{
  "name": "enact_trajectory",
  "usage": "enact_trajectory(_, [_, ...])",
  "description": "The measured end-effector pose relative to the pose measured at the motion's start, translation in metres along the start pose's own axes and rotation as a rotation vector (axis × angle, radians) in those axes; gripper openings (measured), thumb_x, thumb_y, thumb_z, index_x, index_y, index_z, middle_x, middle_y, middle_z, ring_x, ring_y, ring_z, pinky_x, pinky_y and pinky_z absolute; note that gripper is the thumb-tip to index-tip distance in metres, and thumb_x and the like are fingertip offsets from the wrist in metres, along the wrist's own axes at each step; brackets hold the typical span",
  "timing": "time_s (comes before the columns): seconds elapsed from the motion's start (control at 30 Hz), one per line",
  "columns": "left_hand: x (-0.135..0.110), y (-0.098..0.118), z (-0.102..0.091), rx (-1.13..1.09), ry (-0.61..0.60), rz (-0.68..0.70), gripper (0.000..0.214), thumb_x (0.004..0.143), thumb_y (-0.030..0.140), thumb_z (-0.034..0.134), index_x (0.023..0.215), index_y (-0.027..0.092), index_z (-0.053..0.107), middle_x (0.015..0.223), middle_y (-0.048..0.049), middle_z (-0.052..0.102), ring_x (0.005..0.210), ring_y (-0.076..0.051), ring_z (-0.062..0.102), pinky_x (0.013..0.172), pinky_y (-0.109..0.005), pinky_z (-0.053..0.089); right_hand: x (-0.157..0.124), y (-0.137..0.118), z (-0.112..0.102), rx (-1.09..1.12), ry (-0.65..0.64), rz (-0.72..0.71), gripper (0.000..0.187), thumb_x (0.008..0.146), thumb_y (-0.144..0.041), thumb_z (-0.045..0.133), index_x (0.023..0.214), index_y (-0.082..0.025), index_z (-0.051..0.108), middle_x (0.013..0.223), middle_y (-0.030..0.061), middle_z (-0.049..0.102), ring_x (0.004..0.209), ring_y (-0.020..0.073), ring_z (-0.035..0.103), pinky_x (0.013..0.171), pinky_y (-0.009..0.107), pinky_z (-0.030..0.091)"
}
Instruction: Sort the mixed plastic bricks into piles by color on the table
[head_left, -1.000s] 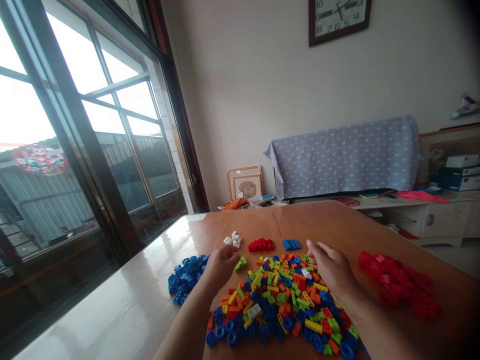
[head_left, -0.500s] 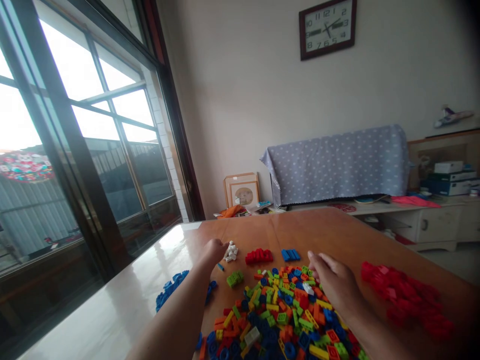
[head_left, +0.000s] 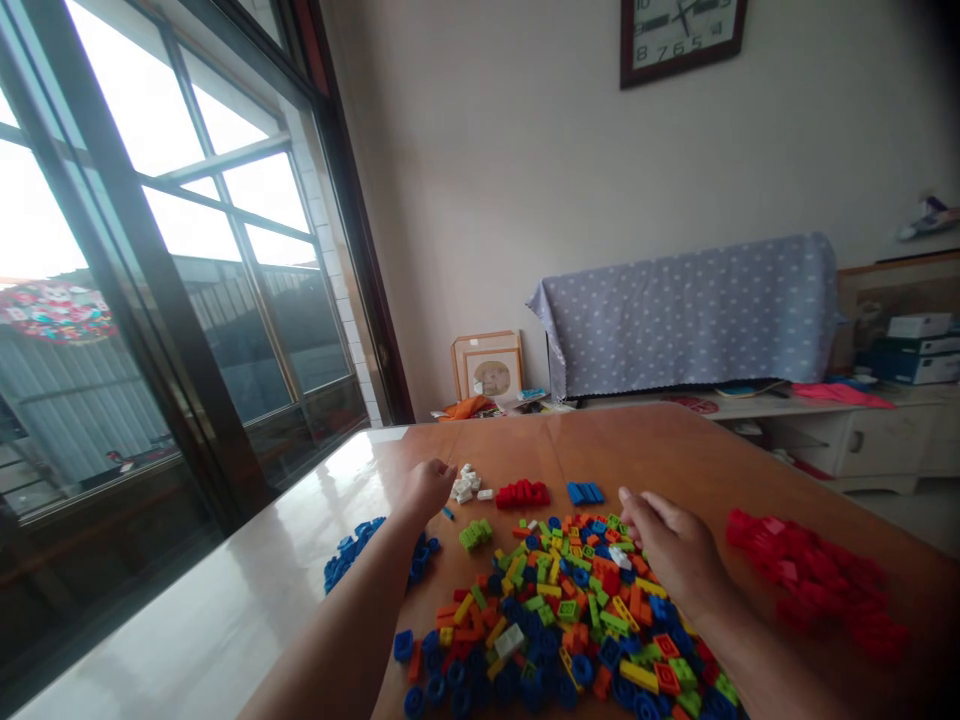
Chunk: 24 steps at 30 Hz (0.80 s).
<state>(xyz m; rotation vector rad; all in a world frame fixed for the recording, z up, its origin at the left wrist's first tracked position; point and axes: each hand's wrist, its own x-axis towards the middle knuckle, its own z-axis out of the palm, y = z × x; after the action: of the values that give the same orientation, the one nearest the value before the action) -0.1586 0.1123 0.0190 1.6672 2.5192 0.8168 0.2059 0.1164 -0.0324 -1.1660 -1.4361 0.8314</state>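
Note:
My left hand (head_left: pixel 426 487) reaches across the brown table (head_left: pixel 675 450), fingers curled, right beside a small heap of white bricks (head_left: pixel 465 486); what the fingers hold, if anything, is hidden. My right hand (head_left: pixel 671 545) lies flat with fingers stretched out on the far edge of a big mixed pile of coloured bricks (head_left: pixel 562 620), next to a white brick (head_left: pixel 616 552). Small sorted groups sit behind the pile: red (head_left: pixel 523 492), blue (head_left: pixel 583 491) and green (head_left: pixel 475 534).
A heap of blue bricks (head_left: pixel 356 550) lies left of my forearm, a heap of red bricks (head_left: pixel 814 585) at the right. Large windows (head_left: pixel 187 250) run along the left. Beyond the table stand a low cabinet (head_left: pixel 847 430), a dotted cloth cover (head_left: pixel 682 310) and picture frames (head_left: pixel 489 368).
My left hand went from the green bricks forward to the white heap and stays there. One white brick now lies apart to the heap's right. My right hand barely moved.

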Motion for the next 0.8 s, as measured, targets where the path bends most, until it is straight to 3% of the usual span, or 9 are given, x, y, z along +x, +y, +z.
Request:
enact_trajectory(0.17, [-0.048, 0.001, -0.015, -0.029, -0.061, 0.097, 0.033, 0.087, 0.047, 0.056, 0.08, 0.018, 0.069, 0.07, -0.0017, 0.064, 0.066, -0.015, 0.055, 0.058, -0.025, 0.033, 0.0, 0.004, 0.002, 0.024, 0.006, -0.031, 0.046, 0.086, -0.063, 0.058, 0.067, -0.021, 0.061, 0.06, -0.0002, 0.06, 0.059, 0.0156, 0.051, 0.055, 0.025, 0.039])
enact_trajectory(0.33, [-0.107, 0.003, -0.028, -0.082, -0.282, 0.237, 0.024, 0.085, 0.037, 0.056, 0.079, 0.018, 0.069, 0.067, 0.0002, 0.062, 0.063, -0.014, 0.051, 0.056, -0.024, 0.032, -0.001, 0.003, 0.002, 0.034, 0.024, -0.024, 0.048, 0.086, -0.064, 0.057, 0.069, -0.02, 0.065, 0.062, 0.0005, 0.062, 0.058, 0.015, 0.05, 0.054, 0.024, 0.038])
enact_trajectory(0.5, [-0.156, 0.017, -0.037, -0.147, -0.47, 0.312, 0.019, 0.083, 0.035, 0.057, 0.084, 0.02, 0.069, 0.077, -0.0003, 0.065, 0.067, -0.014, 0.054, 0.057, -0.024, 0.034, -0.002, -0.001, 0.001, 0.04, 0.024, -0.015, 0.048, 0.086, -0.064, 0.058, 0.068, -0.02, 0.064, 0.062, 0.0005, 0.061, 0.059, 0.0153, 0.05, 0.055, 0.024, 0.039])
enact_trajectory(0.63, [-0.18, 0.029, -0.033, -0.148, -0.49, 0.366, 0.014, 0.08, 0.033, 0.064, 0.088, 0.023, 0.068, 0.086, -0.0005, 0.067, 0.072, -0.014, 0.056, 0.061, -0.024, 0.037, -0.002, 0.001, 0.002, 0.028, 0.017, -0.027, 0.047, 0.086, -0.063, 0.058, 0.067, -0.02, 0.064, 0.065, 0.0009, 0.063, 0.061, 0.0152, 0.052, 0.056, 0.024, 0.04])
enact_trajectory(0.8, [-0.189, 0.044, -0.025, -0.08, -0.473, 0.371, 0.014, 0.079, 0.037, 0.068, 0.083, 0.024, 0.066, 0.087, -0.0021, 0.066, 0.073, -0.016, 0.055, 0.059, -0.026, 0.036, -0.001, 0.004, 0.004, 0.046, 0.011, -0.013, 0.047, 0.085, -0.064, 0.058, 0.069, -0.02, 0.065, 0.067, 0.0016, 0.065, 0.062, 0.0159, 0.053, 0.057, 0.024, 0.041])
